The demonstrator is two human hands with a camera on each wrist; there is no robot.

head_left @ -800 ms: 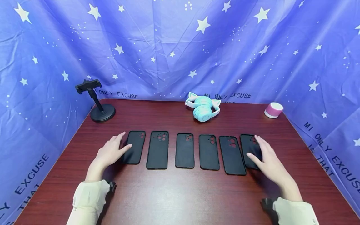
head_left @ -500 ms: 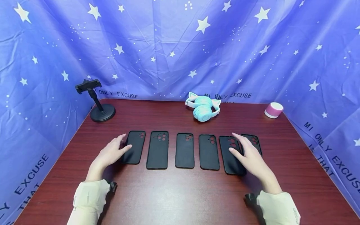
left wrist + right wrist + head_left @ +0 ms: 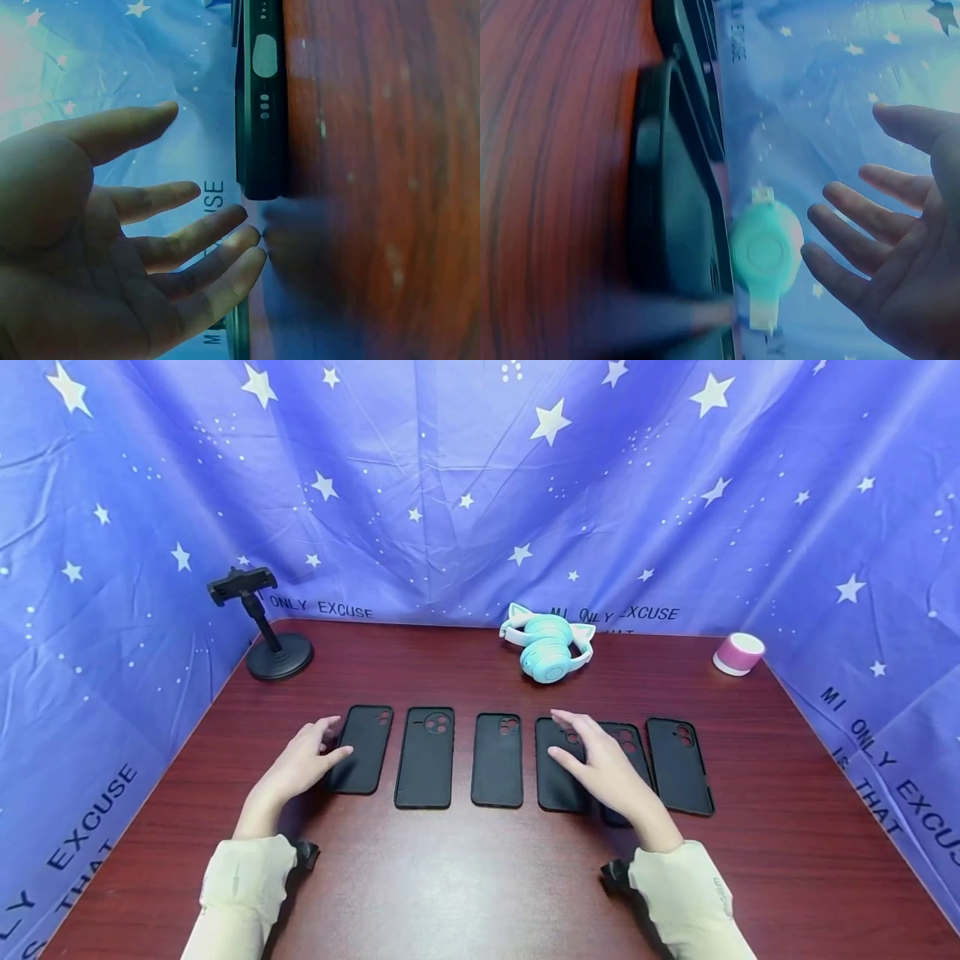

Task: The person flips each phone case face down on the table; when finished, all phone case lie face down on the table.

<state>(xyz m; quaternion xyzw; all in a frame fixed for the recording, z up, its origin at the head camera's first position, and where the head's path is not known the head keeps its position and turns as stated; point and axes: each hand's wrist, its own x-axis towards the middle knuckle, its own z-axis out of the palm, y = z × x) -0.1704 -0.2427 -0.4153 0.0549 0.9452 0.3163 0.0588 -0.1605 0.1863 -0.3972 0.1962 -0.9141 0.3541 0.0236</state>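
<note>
Several black phone cases lie in a row across the brown table in the head view. My left hand (image 3: pixel 300 764) hovers at the left edge of the leftmost phone case (image 3: pixel 367 752), its fingers loosely spread; the left wrist view shows the end of a case (image 3: pixel 261 142) beyond the fingertips. My right hand (image 3: pixel 606 770) is over the fourth phone case (image 3: pixel 553 787) from the left, fingers extended, nothing in its grasp. Its wrist partly hides the fifth phone case (image 3: pixel 632 758). Another phone case (image 3: pixel 681 768) lies at the right end, fully visible.
Between the hands lie the second phone case (image 3: pixel 424 764) and the third phone case (image 3: pixel 497 768). Light blue cat-ear headphones (image 3: pixel 547 652) lie at the back. A black phone stand (image 3: pixel 277 656) is back left, a pink and white cylinder (image 3: pixel 739 654) back right. Starry curtains surround the table.
My right hand has moved left from the rightmost case, across the fifth, to above the fourth. The left hand stays by the leftmost case. The head view has shifted slightly.
</note>
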